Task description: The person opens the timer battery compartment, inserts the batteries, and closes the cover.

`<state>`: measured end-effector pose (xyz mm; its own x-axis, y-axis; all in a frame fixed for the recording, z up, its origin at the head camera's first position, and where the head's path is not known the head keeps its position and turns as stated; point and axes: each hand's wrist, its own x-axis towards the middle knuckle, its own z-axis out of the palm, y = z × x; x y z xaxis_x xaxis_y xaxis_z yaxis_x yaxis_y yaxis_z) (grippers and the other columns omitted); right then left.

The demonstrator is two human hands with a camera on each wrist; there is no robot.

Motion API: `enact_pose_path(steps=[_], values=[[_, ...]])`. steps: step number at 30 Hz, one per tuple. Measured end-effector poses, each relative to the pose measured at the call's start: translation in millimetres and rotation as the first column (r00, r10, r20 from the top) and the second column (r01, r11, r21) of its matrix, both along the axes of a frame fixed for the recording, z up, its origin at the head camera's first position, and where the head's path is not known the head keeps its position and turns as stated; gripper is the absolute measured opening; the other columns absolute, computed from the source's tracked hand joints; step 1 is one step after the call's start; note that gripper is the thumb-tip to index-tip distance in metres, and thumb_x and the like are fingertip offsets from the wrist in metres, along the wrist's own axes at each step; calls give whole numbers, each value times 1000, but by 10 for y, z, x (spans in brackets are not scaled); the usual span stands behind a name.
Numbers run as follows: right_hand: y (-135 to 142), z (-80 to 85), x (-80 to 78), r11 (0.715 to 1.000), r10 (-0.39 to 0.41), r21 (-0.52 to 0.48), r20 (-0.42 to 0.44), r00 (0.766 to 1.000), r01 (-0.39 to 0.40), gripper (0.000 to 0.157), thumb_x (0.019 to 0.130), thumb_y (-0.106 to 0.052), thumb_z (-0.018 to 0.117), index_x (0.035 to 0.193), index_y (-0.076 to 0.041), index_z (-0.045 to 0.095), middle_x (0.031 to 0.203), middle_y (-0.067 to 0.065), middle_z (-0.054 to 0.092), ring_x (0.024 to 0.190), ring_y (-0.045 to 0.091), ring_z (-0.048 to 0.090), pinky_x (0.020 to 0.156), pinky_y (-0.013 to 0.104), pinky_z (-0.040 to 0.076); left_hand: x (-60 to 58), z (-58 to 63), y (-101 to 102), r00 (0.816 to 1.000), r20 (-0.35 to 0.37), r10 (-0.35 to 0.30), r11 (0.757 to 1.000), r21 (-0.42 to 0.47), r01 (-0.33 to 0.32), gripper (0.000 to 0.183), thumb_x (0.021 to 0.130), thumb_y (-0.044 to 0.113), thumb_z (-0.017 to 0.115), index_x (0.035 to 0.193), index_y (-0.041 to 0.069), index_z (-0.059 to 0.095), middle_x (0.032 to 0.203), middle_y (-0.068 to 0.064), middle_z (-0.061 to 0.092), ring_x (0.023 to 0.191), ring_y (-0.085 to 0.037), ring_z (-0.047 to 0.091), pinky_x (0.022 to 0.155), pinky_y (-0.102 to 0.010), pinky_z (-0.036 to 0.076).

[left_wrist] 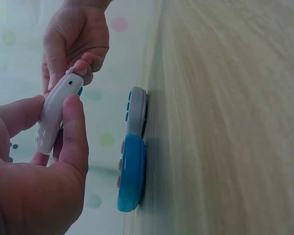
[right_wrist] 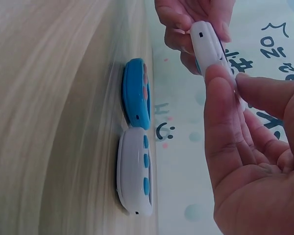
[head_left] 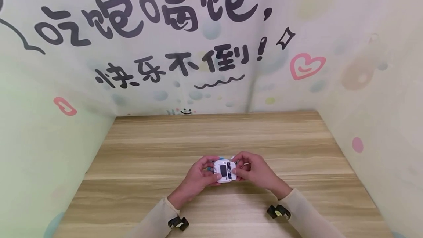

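Observation:
Close above the wooden table, both hands hold a small white electronic device with rounded corners. Its face towards the head camera has a dark rectangular panel and a slot with dark blue batteries. My left hand grips the left side, thumb on the near corner. With thumb and fingers, my right hand pinches the white right edge beside the slot. In the right wrist view, a blue device with pink buttons and a white device with blue buttons rest on the table.
The wood-grain table meets a printed wall at the back, with more walls at left and right. Both resting devices lie just beyond the hands, largely hidden by them in the head view. Each wrist wears a black camera mount.

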<state>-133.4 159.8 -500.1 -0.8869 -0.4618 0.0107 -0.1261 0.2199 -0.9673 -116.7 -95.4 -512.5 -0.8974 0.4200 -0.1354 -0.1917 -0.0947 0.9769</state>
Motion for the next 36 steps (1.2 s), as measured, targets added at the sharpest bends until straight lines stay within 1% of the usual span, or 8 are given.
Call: enact_pose_path(steps=[6, 11, 16, 22, 23, 26, 30, 36], values=[[-38, 11, 17, 999, -19, 34, 5, 1000, 19, 26, 94, -6, 79, 117, 1, 68, 87, 14, 68, 70, 22, 75, 66, 49, 66, 7, -4, 17, 1000, -1, -6, 1000, 2, 6, 59, 90, -9, 74, 145, 0, 54, 121, -12, 63, 90, -18, 72, 81, -42, 68], [-45, 5, 27, 998, -37, 50, 6, 999, 37, 28, 91, -6, 81, 115, 0, 67, 84, 12, 68, 69, 22, 74, 64, 47, 66, 13, -4, 26, 1000, -8, -19, 1000, -11, 19, 62, 90, -9, 75, 147, 0, 53, 122, -13, 63, 90, -18, 72, 81, -40, 68], [-50, -11, 14, 997, -39, 62, 3, 999, 38, 30, 90, -8, 83, 113, -1, 67, 82, 10, 67, 68, 23, 72, 61, 39, 66, 1, -21, 32, 999, -18, -35, 999, -11, 35, 62, 91, -8, 74, 148, -1, 51, 124, -14, 64, 91, -18, 72, 81, -38, 68], [-41, 2, -4, 997, -34, 73, 17, 999, 32, 28, 93, -10, 82, 115, -2, 67, 86, 10, 67, 70, 21, 72, 64, 43, 67, -15, -21, 30, 999, -23, -37, 999, -10, 37, 60, 92, -8, 73, 147, 0, 53, 125, -15, 64, 90, -18, 71, 82, -38, 68], [-37, 7, -2, 996, -34, 80, 14, 999, 33, 28, 93, -12, 82, 115, -1, 68, 87, 10, 68, 71, 19, 71, 65, 41, 67, -16, -11, 30, 999, -23, -38, 999, -11, 38, 60, 92, -8, 73, 147, 1, 54, 126, -15, 64, 90, -17, 71, 82, -38, 68], [-23, -2, 3, 998, -25, 67, 50, 998, 22, 29, 94, -11, 80, 115, 4, 68, 91, 12, 71, 75, 16, 70, 68, 38, 67, -17, 15, 35, 999, -29, -45, 999, -13, 45, 58, 93, -9, 73, 146, 2, 55, 127, -15, 64, 88, -17, 71, 81, -38, 68], [-16, -42, 3, 1000, -5, 23, 105, 994, 3, 23, 95, -7, 78, 109, 7, 67, 90, 13, 73, 74, 16, 71, 67, 38, 67, -16, 43, 51, 998, -24, -55, 998, -12, 55, 57, 93, -10, 72, 147, 0, 54, 125, -12, 65, 86, -15, 71, 80, -39, 68], [-26, -86, -6, 1000, -4, 24, 83, 997, 2, 20, 95, -9, 79, 102, 3, 66, 87, 11, 72, 71, 15, 71, 66, 42, 67, -36, 45, 79, 999, -11, -46, 999, -26, 46, 57, 92, -10, 73, 146, -1, 56, 121, -12, 67, 80, -13, 68, 79, -40, 68]])
